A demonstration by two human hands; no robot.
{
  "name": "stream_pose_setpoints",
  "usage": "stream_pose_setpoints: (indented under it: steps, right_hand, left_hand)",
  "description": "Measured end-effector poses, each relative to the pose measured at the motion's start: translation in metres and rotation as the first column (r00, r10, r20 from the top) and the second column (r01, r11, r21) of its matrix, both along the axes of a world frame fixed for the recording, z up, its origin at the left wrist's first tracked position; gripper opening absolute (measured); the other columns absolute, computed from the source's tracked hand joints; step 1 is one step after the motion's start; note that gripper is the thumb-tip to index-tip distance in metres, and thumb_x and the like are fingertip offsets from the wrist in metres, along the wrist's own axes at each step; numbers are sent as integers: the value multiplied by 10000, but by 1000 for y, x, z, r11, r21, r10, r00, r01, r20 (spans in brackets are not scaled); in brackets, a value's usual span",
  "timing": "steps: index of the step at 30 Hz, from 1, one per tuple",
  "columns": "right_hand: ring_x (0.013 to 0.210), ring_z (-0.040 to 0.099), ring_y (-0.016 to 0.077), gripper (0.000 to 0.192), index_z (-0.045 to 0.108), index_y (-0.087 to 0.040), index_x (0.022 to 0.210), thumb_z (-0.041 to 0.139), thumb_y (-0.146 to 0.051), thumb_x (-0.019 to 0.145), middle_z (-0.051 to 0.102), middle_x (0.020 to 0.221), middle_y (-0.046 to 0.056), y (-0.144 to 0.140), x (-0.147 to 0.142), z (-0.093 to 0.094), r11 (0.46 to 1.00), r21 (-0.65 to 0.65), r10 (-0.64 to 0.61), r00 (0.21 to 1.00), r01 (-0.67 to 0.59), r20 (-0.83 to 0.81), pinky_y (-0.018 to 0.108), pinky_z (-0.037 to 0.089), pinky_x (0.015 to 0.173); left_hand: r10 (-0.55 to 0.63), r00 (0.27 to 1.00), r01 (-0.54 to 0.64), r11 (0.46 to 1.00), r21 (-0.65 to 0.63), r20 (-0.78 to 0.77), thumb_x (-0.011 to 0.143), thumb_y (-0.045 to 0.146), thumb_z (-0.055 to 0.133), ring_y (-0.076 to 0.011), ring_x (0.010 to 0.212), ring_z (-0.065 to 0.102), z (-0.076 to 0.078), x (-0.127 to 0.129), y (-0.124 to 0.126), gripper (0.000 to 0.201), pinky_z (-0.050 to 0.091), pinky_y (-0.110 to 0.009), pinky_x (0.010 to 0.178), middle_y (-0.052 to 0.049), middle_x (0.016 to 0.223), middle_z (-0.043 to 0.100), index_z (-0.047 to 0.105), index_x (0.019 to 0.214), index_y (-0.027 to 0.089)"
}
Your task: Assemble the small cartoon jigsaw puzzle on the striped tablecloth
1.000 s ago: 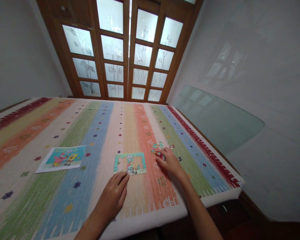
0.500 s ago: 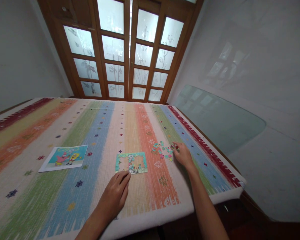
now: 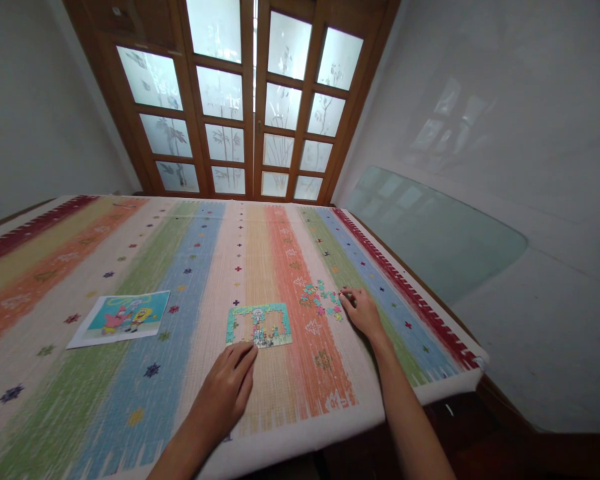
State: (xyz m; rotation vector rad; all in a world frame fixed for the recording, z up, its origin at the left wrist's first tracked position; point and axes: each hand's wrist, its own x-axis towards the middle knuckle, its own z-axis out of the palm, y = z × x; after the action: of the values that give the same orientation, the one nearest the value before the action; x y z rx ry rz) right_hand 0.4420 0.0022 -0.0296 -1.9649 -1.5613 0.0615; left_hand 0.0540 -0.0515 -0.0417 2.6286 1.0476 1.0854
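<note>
A partly filled jigsaw puzzle (image 3: 285,327) lies on the striped cloth in front of me, its border and a middle strip joined, with openings left and right. My left hand (image 3: 234,373) rests flat at its lower left edge, fingertips touching the border and fingers stretched out. To the right is a loose heap of puzzle pieces (image 3: 325,299), mostly turquoise with some pink and yellow. My right hand (image 3: 361,310) is at the heap's right side, thumb and index finger curled together on a small puzzle piece, mostly hidden by the fingers.
A printed picture sheet (image 3: 125,319) with pink and yellow cartoon figures lies to the left. The striped tablecloth (image 3: 190,267) covers the table. Beyond it stand wooden doors with glass panes (image 3: 279,113). A pale glass sheet (image 3: 430,227) is by the right wall.
My right hand has drawn its fingers in at the heap's edge, and reddish pieces by the fingertips no longer show. My left hand stays on the puzzle edge. The view has shifted slightly.
</note>
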Motion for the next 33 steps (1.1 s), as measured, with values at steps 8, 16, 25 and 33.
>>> stream_pose_setpoints:
  steps: [8, 16, 25, 33]
  right_hand:
    - [709, 600, 219, 212, 626, -211, 758, 603, -420, 781, 691, 784, 68, 2, 1, 4, 997, 71, 17, 989, -7, -144, 355, 494, 733]
    - [622, 579, 176, 331, 713, -176, 858, 626, -494, 831, 732, 773, 77, -1, -42, 27, 977, 176, 180, 903, -119, -390, 307, 447, 617]
    - [730, 646, 149, 88, 798, -186, 856, 716, -157, 844, 779, 829, 42, 2, -150, 30, 700, -58, 621, 646, -712, -445, 267, 474, 705]
    - [768, 596, 154, 46, 789, -169, 849, 763, -132, 845, 686, 803, 31, -1, -157, 23, 744, -79, 621, 730, -664, -286, 268, 444, 728]
  left_hand:
    - [1, 1000, -1, 1000, 14, 1, 1012, 147, 440, -263, 1113, 666, -1, 1, 1, 328, 612, -459, 961, -115, 1196, 687, 639, 1270, 183]
    - [-3, 1000, 3, 1000, -15, 5, 1015, 168, 451, -272, 1122, 665, -2, -1, 1, 326, 602, -463, 979, -116, 1206, 689, 647, 1275, 190]
    - [-7, 1000, 8, 999, -46, 11, 1015, 153, 440, -277, 1131, 658, 1, 1, -1, 391, 590, -464, 992, -122, 1220, 681, 611, 1362, 214]
    - [-10, 1000, 10, 999, -37, 11, 1002, 123, 444, -277, 1129, 650, 1, 2, -1, 407, 592, -470, 981, -119, 1222, 669, 594, 1371, 210]
